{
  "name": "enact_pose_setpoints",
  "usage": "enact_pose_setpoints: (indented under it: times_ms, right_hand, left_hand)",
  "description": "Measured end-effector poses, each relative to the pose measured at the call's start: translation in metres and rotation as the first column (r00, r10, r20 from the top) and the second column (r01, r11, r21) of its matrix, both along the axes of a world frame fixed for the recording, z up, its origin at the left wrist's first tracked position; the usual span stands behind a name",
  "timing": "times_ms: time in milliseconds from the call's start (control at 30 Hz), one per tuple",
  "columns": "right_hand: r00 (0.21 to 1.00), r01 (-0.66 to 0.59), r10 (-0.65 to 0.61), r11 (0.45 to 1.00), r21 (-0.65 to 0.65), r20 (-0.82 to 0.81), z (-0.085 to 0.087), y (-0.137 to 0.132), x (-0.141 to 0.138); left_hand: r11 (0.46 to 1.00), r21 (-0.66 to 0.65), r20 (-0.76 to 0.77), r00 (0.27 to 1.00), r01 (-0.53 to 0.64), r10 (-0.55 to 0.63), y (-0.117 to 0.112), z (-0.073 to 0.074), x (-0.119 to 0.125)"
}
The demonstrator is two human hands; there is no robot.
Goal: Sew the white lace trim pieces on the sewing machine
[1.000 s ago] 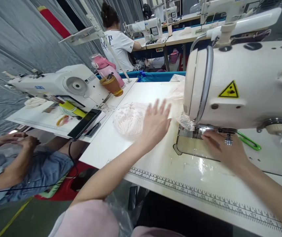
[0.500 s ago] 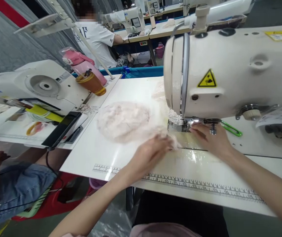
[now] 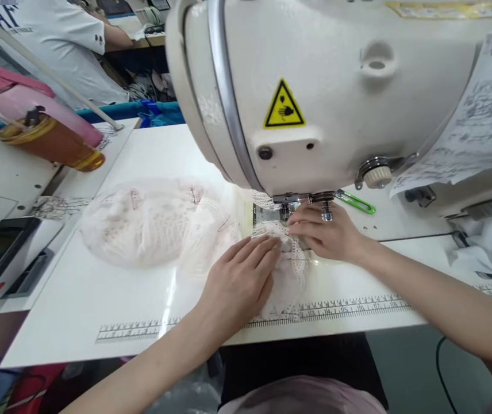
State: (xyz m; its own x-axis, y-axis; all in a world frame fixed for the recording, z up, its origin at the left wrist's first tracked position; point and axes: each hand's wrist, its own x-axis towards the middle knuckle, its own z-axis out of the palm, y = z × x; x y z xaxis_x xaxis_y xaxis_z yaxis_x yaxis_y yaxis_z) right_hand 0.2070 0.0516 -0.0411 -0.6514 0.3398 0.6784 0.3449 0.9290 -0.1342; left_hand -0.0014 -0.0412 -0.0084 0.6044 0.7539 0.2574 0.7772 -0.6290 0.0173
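A sheer pale pink lace piece (image 3: 287, 287) lies under my hands in front of the sewing machine (image 3: 332, 98). My left hand (image 3: 241, 270) rests over it, palm down, fingers laid flat on the cloth. Close by the presser foot (image 3: 287, 210), my right hand (image 3: 326, 233) has its bent fingers on the lace's upper right edge; the thumb is hidden. The needle cannot be made out behind the machine's parts. Left of my hands spreads a heap of the same sheer fabric (image 3: 142, 224), with dark loose threads on it.
Green thread snips (image 3: 356, 202) lie behind my right hand. A printed ruler strip (image 3: 358, 307) runs along the table's front edge. At the left are a pink bottle (image 3: 34, 106) and an amber cup (image 3: 52, 141). A person in a white shirt (image 3: 56, 46) sits beyond.
The view has moved closer to the machine. My left hand has brought the lace piece to the front of the presser foot, and my right hand now touches its edge.
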Motion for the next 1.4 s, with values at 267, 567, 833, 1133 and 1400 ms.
enact_pose_setpoints:
  times_ms: [267, 567, 833, 1133, 1400]
  right_hand:
    - [0.992, 0.052, -0.067, 0.989, 0.135, 0.110, 0.003, -0.002, 0.001]
    - [0.975, 0.167, -0.180, 0.981, 0.102, 0.134, -0.001, 0.001, 0.001]
    - [0.940, 0.237, -0.228, 0.971, -0.005, 0.255, -0.001, -0.001, 0.001]
    - [0.889, 0.300, -0.279, 0.954, -0.001, 0.363, -0.003, -0.004, 0.003]
    - [0.943, 0.245, -0.281, 0.949, 0.200, 0.178, -0.002, 0.001, -0.001]
  left_hand:
    - [0.996, 0.087, -0.080, 0.997, 0.031, -0.024, 0.017, -0.009, 0.000]
    - [0.997, 0.058, -0.030, 0.998, 0.054, -0.053, 0.043, -0.021, -0.006]
    - [0.996, 0.029, -0.016, 0.996, 0.083, -0.082, 0.055, -0.024, -0.010]
    - [0.999, 0.020, -0.008, 0.999, 0.039, -0.039, 0.059, -0.024, -0.012]
    - [0.999, 0.017, -0.014, 0.999, 0.044, -0.044, 0.060, -0.027, -0.012]
